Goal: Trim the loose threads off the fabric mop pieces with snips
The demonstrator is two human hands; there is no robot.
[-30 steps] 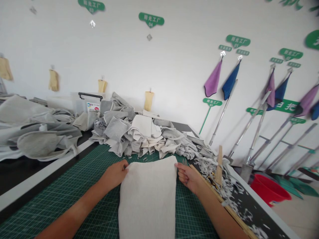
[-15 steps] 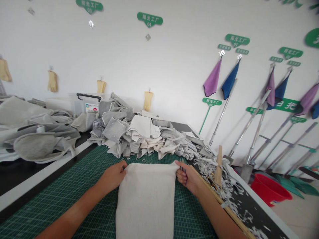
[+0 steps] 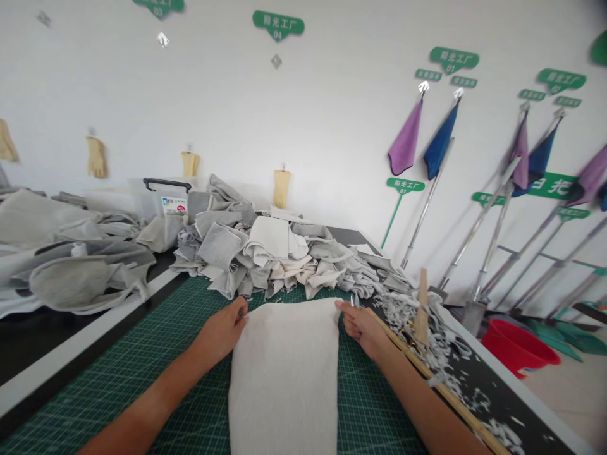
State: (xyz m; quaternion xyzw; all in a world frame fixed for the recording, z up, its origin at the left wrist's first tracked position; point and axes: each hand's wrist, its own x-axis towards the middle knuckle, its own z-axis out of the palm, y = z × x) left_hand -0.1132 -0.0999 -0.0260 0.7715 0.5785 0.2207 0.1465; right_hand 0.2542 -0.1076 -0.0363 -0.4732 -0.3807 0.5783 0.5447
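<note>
A pale grey-white piece of cloth [image 3: 284, 373] lies lengthwise over the green cutting mat [image 3: 184, 341], its near end running out of view at the bottom. My left hand [image 3: 226, 328] pinches its far left corner. At the far right corner, my right hand [image 3: 360, 325] grips the cloth between thumb and finger. The same hand also has a small metal tool [image 3: 355, 301] in it; only shiny pointed tips show, and the rest is hidden by the fingers. Just beyond the cloth's far edge is a heap of grey and white cloth pieces [image 3: 270, 243].
Cloth scraps [image 3: 441, 341], a wooden strip [image 3: 422, 309] and a long wooden edge [image 3: 446, 404] lie right. More grey cloth [image 3: 71, 278] is piled left, near a clear box [image 3: 175, 196]. A red bucket [image 3: 515, 347] stands on the floor beyond the table's right edge.
The cloth's far edge and both hands have shifted slightly away from me and to the right. Both hands keep their hold. The camera view has tilted a little.
</note>
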